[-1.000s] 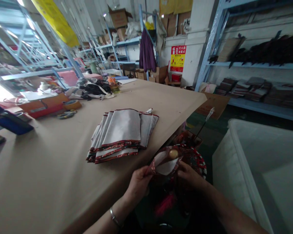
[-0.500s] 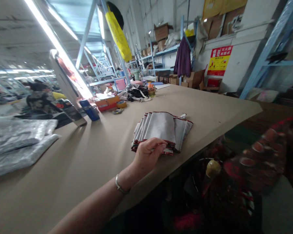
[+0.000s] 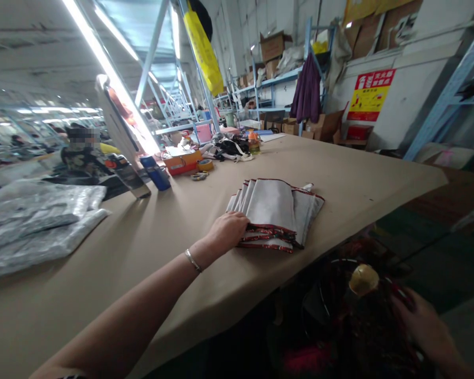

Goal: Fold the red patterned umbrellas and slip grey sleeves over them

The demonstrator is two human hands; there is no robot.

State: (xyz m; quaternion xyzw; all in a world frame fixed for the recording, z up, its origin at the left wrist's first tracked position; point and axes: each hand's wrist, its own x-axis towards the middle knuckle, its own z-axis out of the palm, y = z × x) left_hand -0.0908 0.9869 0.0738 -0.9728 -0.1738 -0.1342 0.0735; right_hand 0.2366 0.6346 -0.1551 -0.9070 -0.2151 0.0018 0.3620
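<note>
A stack of folded pale grey fabric pieces (image 3: 270,202) with dark red patterned edging lies on the table, its layers fanned to the left and right. My left hand (image 3: 229,229), with a silver bangle at the wrist, grips the stack's near left side; its thumb is hidden. Low at the right, below the table edge, my right hand (image 3: 424,321) is dim and blurred. Its fingers are curled at a dark red and black thing that I cannot make out. Beside it is a round yellowish knob (image 3: 364,279) among dark, red-patterned material.
Brown paper covers the table (image 3: 174,231). Clear plastic wrapping (image 3: 35,221) lies at the left. Toward the back are a dark bottle (image 3: 130,176), a blue can (image 3: 156,173), small snips (image 3: 199,176), a tape roll (image 3: 205,165) and an orange box (image 3: 184,161). Another person (image 3: 82,158) sits beyond.
My left hand has moved left from the stack's front edge to its near left side. My right hand has come into view at the lower right, where raised red-patterned cloth was. The view has shifted slightly.
</note>
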